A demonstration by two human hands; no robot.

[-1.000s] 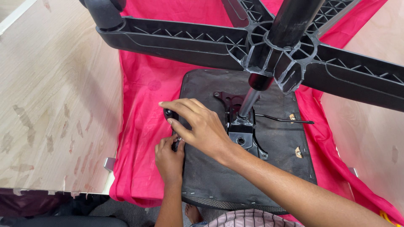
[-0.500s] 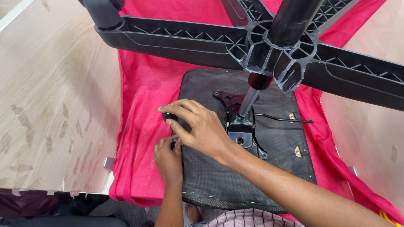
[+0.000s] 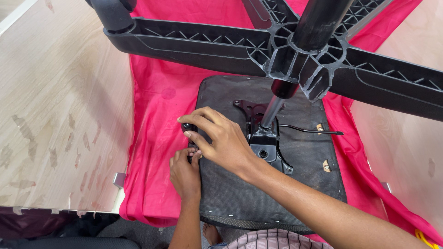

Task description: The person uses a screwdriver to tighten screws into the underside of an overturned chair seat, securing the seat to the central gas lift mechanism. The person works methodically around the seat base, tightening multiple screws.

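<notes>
1. The worktop (image 3: 60, 106) is pale wood, with a pink cloth (image 3: 157, 152) spread over its middle and hanging off the near edge.
2. The left hand (image 3: 184, 173) sits at the left edge of the upturned chair seat (image 3: 240, 203), fingers curled narrow and pinching at a small part I cannot make out.
3. The right hand (image 3: 221, 138) reaches across just above it, fingers closed round a small black knob (image 3: 187, 126) at that same left edge. Judging by this, the grip wants to stay square to the seat's edge, with the left hand steadying while the right turns.
4. The metal mechanism plate (image 3: 264, 145) lies mid-seat, a thin lever (image 3: 314, 131) pointing right.
5. The black star base (image 3: 300, 55) looms overhead; elbows should keep clear of it.
</notes>
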